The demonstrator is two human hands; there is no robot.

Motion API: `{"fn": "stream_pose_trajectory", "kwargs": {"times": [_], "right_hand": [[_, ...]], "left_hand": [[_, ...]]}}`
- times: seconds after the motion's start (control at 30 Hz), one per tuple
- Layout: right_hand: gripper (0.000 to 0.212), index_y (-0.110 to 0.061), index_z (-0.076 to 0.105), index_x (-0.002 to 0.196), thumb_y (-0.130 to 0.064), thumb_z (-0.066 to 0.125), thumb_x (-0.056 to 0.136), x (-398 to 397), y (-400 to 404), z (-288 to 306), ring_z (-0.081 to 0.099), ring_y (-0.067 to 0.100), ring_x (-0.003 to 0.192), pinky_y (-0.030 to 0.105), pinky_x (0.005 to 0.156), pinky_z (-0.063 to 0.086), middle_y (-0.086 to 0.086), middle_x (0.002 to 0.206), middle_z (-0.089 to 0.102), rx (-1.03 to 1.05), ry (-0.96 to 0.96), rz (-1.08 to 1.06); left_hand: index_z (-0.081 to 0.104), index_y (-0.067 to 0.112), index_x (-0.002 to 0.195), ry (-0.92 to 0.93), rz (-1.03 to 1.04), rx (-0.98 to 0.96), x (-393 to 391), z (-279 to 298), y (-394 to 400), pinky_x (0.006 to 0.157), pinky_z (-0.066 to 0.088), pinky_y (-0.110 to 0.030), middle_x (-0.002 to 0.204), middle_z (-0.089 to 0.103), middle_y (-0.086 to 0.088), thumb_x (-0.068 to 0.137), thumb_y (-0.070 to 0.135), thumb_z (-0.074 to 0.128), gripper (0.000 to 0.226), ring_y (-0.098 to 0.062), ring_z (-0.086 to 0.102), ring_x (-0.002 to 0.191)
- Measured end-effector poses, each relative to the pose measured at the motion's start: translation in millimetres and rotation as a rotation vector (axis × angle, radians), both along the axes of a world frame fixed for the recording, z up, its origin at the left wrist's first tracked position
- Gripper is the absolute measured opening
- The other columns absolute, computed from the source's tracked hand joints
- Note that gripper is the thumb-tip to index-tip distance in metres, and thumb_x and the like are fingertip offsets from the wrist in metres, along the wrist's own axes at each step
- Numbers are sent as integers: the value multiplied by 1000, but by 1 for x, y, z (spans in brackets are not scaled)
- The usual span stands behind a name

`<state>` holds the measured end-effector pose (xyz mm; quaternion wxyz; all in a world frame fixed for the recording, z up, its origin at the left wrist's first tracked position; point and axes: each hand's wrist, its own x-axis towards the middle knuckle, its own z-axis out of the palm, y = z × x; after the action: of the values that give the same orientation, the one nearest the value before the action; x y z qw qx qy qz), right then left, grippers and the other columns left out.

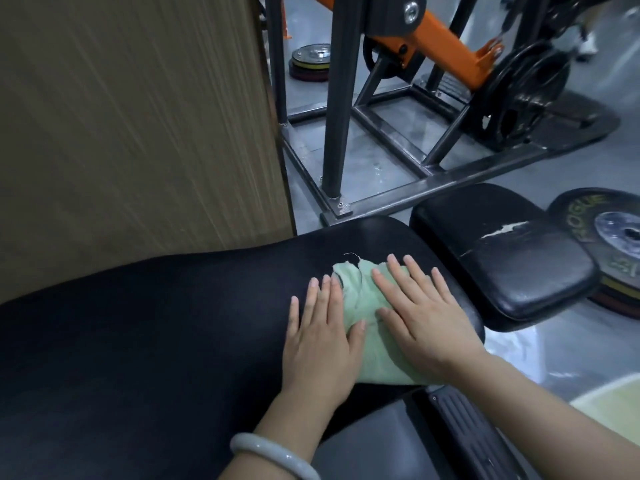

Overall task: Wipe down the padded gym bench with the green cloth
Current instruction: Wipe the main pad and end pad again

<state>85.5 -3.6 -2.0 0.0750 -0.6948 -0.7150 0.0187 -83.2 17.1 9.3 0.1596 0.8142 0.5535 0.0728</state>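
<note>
The long black padded bench [156, 323] runs from the lower left to the centre right. A pale green cloth [367, 327] lies flat near its right end. My right hand [420, 317] presses flat on the cloth with straight fingers. My left hand [320, 337] lies flat beside it, its thumb on the cloth's left edge and its fingers on the bare pad. A pale bangle sits on my left wrist. A separate black seat pad [502, 251] with a torn white patch adjoins the bench's right end.
A wooden panel [138, 116] stands close behind the bench at the left. A steel and orange machine frame [381, 140] with weight plates [526, 91] fills the floor beyond. Stacked plates [609, 230] lie at the far right. A grey ribbed step [460, 431] lies below.
</note>
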Motion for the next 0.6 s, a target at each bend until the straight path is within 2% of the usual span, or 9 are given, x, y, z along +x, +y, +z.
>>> {"fn": "stream_pose_trajectory", "kwargs": {"times": [0.07,0.13,0.23,0.3,0.4,0.53,0.6], "right_hand": [[76,-25,24,150,-63,-8,92,7,-2,-2,12,20,145,37,113,-4,-1,157,16,13,38,10],[78,-26,18,150,-65,-12,90,11,-2,-2,7,18,145,34,113,-7,-4,156,9,8,50,23],[67,-20,39,145,-55,5,99,13,-5,2,31,25,140,37,111,8,5,152,34,15,-8,2],[62,-19,44,142,-52,10,101,17,-7,1,39,27,136,38,109,14,8,148,42,29,-37,-9],[61,-22,42,143,-53,12,101,25,-12,1,39,26,136,37,109,13,8,148,42,36,-10,-38],[60,-21,44,142,-53,13,101,31,-22,-3,41,27,134,37,109,15,9,146,45,78,0,-84],[61,-21,42,143,-53,12,101,32,-26,-4,40,29,134,38,109,15,9,146,45,88,16,-111]], "left_hand": [[-15,20,150,8,-32,-3,4,1,0,112,-21,-29,158,-16,10,68,59,-19,91,-3,-25,139],[-13,21,151,10,-59,-2,6,3,0,112,-20,-27,158,-14,11,68,57,-18,90,-1,-24,138],[-12,21,150,-12,-75,13,7,3,-1,111,-20,-24,158,-12,12,70,57,-17,88,2,-25,135],[-12,20,150,-17,-76,13,8,3,-1,110,-21,-22,158,-11,11,71,56,-16,88,3,-25,133],[-18,19,148,-9,-65,12,11,1,-3,111,-20,-23,158,-15,10,70,55,-18,86,0,-25,137],[-32,23,136,24,-49,-3,18,0,-9,111,-22,-29,154,-27,10,70,56,-20,75,-6,-28,139],[-33,25,135,16,-39,10,24,0,-11,109,-24,-32,150,-29,8,71,58,-18,74,-9,-29,140]]}}
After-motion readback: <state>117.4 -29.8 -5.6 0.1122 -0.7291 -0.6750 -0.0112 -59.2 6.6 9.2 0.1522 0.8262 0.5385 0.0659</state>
